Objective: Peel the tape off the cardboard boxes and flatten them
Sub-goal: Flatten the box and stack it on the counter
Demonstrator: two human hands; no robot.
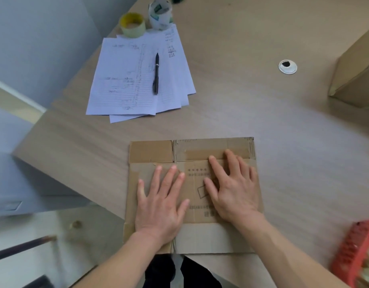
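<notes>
A flattened brown cardboard box (152, 151) lies on the wooden desk's near edge, its flaps spread out flat, with printed marks on the middle panel. My left hand (160, 204) presses palm down on its left half, fingers spread and straight. On the right half my right hand (233, 190) lies flat in the same way, fingertips reaching the far flap's fold. A strip of tape residue (204, 154) shows on the far flap. Another cardboard box (354, 73) stands upright at the desk's right edge.
Several lined paper sheets (127, 80) with a black pen (156, 73) lie at the far left. Behind them sit a yellow tape roll (132, 24) and a white tape roll (160, 14). A cable grommet (287, 66) is in the desk. A red basket (358, 252) is near right.
</notes>
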